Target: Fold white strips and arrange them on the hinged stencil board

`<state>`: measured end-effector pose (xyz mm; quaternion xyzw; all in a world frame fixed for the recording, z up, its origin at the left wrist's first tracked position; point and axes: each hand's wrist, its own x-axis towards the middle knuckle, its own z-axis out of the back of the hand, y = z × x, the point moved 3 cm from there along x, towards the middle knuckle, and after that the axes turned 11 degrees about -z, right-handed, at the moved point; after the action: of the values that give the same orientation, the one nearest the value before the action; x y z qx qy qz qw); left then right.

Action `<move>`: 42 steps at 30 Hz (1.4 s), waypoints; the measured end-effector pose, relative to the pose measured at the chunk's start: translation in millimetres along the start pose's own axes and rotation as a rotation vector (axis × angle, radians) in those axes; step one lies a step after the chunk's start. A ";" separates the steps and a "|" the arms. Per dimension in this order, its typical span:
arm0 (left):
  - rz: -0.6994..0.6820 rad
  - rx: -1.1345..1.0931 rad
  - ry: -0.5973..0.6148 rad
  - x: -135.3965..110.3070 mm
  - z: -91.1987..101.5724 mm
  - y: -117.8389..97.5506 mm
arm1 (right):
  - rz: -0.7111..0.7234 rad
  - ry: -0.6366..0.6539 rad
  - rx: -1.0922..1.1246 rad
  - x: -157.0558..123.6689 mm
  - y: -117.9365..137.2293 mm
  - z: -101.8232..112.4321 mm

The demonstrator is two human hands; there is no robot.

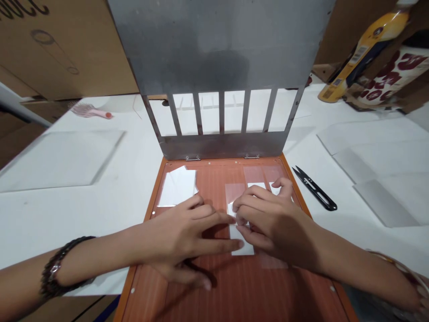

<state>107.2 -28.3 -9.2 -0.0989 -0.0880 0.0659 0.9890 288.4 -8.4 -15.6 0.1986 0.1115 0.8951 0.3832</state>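
Observation:
Both my hands meet over an orange-brown board [275, 290] in front of me. My left hand [187, 235] lies with fingers stretched out, its fingertips on a small white card [241, 247]. My right hand [271, 219] has its fingers curled and pinched at the top edge of that same card. Clear plastic strips [254, 175] lie on the board under and beyond the hands. A stack of white cards [178, 187] rests at the board's far left corner.
A grey metal lid with slots [221, 71] stands hinged upright at the board's far edge. Black thread snips [315, 188] lie on the white table to the right. Clear sheets [56, 158], a pink hairbrush [89, 111], cardboard boxes and a yellow bottle [365, 49] surround the area.

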 end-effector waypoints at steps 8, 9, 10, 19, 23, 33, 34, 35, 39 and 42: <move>0.058 0.010 -0.018 -1.9 -4.2 -0.8 | -0.054 0.043 -0.062 1.0 -2.4 1.6; 0.080 0.009 -0.024 -2.6 -5.0 -0.6 | -0.084 0.047 -0.083 1.2 -4.7 1.8; 0.101 0.009 -0.030 -3.2 -5.5 -0.5 | -0.111 0.047 -0.107 1.5 -7.1 2.0; 0.142 -0.030 -0.065 -3.8 -8.5 0.6 | -0.166 0.017 -0.150 9.6 -12.1 1.2; 0.144 -0.043 -0.090 -3.7 -8.6 0.9 | -0.231 0.025 -0.109 11.0 -11.2 1.4; 0.192 -0.069 -0.117 -6.8 -12.4 0.6 | -0.011 -0.029 -0.096 -6.4 -3.3 9.9; 0.204 -0.070 -0.110 -7.4 -13.4 0.1 | 0.003 -0.041 -0.117 -8.2 -2.4 10.1; 0.212 -0.070 -0.107 -7.8 -14.1 -0.2 | 0.015 -0.041 -0.124 -10.0 -1.7 10.2; 0.203 -0.060 -0.116 -7.7 -14.9 0.1 | 0.046 0.022 -0.097 -15.3 -1.2 9.9; 0.201 -0.053 -0.118 -6.9 -14.7 1.3 | 0.071 0.058 -0.107 -18.7 -3.1 10.0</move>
<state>103.0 -30.8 -24.7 -0.1295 -0.1373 0.1679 0.9676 306.5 -19.5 -12.9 0.1558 0.0672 0.9183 0.3578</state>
